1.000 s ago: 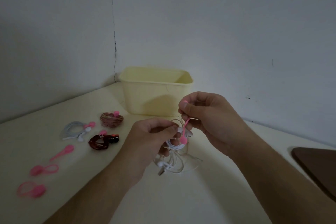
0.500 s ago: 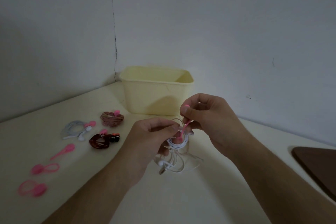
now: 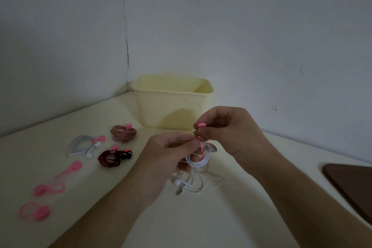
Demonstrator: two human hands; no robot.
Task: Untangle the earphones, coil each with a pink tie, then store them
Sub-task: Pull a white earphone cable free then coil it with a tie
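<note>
Earphones (white, light, floppy) look prone to uncoil — left hand grips the coil, right hand pinches the tie.

Probably a room in a home: a cream-coloured tabletop pushed into a corner of plain white painted walls, a pale yellow plastic storage tub at centre, a dark brown wooden board at lower right
</note>
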